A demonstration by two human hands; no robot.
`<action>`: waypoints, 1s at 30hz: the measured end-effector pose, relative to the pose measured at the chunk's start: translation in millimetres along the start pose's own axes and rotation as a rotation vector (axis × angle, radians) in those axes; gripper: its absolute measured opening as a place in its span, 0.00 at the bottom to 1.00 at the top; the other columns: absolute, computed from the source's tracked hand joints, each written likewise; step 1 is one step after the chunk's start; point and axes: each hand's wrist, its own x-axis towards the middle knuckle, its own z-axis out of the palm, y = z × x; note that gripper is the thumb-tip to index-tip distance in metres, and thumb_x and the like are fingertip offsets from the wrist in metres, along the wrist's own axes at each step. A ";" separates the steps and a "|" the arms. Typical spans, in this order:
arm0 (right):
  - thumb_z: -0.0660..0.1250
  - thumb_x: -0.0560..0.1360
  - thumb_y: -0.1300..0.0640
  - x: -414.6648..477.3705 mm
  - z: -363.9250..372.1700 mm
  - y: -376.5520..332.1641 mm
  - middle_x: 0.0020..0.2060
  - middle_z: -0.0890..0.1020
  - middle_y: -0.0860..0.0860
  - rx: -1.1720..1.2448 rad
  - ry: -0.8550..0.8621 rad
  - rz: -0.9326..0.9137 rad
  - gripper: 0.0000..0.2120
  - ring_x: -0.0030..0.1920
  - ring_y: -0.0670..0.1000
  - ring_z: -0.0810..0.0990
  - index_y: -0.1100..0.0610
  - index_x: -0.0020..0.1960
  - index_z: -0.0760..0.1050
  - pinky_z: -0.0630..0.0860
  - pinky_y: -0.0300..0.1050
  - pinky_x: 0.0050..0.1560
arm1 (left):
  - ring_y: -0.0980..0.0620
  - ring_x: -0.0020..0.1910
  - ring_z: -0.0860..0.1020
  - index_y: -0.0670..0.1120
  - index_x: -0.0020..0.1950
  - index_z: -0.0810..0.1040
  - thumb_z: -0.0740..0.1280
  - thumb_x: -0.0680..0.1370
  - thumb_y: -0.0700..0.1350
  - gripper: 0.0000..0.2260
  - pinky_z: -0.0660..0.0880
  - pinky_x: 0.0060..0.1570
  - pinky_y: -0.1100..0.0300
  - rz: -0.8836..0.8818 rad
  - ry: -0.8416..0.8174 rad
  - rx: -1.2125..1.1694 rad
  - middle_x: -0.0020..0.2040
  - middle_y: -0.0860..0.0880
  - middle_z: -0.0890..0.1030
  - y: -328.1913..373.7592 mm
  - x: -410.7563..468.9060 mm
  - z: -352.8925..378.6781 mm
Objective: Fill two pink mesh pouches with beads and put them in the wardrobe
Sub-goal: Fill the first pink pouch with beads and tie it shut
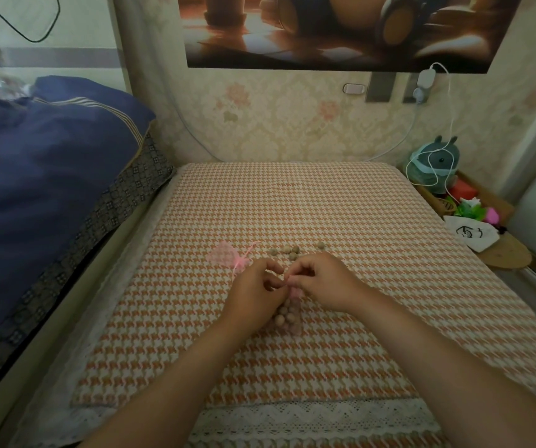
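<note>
Two hands work at the bead-filled pouch (287,315): the left hand (253,287) and right hand (323,279) both pinch its pink top with curled fingers. Just beyond that pouch lie loose beads (294,250); beyond it to the left, a flat second pouch (224,253), on the same checked cloth (292,205)

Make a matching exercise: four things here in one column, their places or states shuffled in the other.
1. beaded pouch
2. empty pouch
3. loose beads
4. white bag

A. off the cloth, far right
B. lying flat, left of the loose beads
C. held by left hand and right hand
D. scattered on the cloth

Pairs: 1-C, 2-B, 3-D, 4-A
</note>
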 end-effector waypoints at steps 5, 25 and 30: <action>0.71 0.79 0.58 -3.9 6.8 -7.0 0.40 0.85 0.50 0.266 0.047 0.347 0.04 0.25 0.40 0.75 0.52 0.47 0.83 0.71 0.37 0.29 | 0.61 0.38 0.79 0.52 0.51 0.79 0.71 0.75 0.42 0.07 0.78 0.40 0.62 0.165 0.059 0.195 0.40 0.57 0.81 4.1 -5.9 5.0; 0.74 0.77 0.62 -8.0 -17.2 -13.0 0.37 0.85 0.53 0.163 -0.121 0.402 0.03 0.23 0.44 0.75 0.60 0.45 0.87 0.83 0.45 0.33 | 0.54 0.42 0.79 0.48 0.53 0.79 0.69 0.78 0.45 0.05 0.78 0.40 0.55 0.335 0.133 0.340 0.46 0.52 0.82 0.9 -16.3 16.2; 0.72 0.78 0.65 -11.6 -22.9 -15.0 0.39 0.83 0.56 0.115 -0.204 0.418 0.07 0.27 0.45 0.74 0.59 0.42 0.85 0.83 0.45 0.32 | 0.49 0.42 0.78 0.45 0.51 0.82 0.65 0.76 0.43 0.08 0.77 0.37 0.54 0.513 0.085 0.493 0.43 0.48 0.80 0.6 -18.9 20.3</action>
